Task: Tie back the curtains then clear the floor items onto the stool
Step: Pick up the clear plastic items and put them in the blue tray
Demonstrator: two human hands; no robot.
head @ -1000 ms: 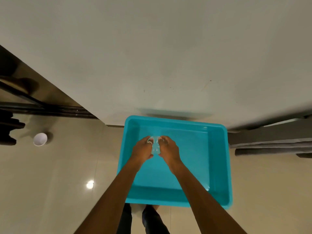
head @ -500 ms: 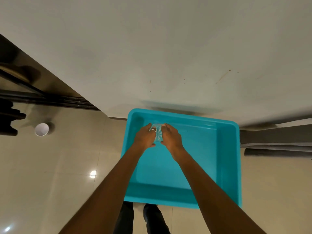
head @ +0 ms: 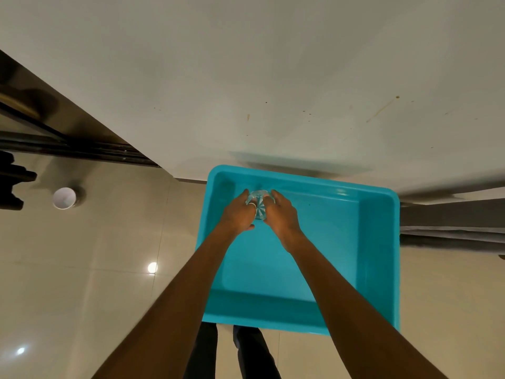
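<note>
Most of the clear glass [head: 259, 205] is hidden between the left hand [head: 237, 216] and the right hand [head: 282, 216], the blue tub [head: 382, 255] hides what it sits on, and a dark thing [head: 10, 184] is cut off at the left edge.

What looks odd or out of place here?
A white cup sits on the floor left of the teal tub, and brownish streaks mark the wall above. The left hand and right hand hold a clear glass; nothing looks spilled.

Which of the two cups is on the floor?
The white cup, left, standing upright on the tiles. The clear glass is held by the left hand and right hand.
</note>
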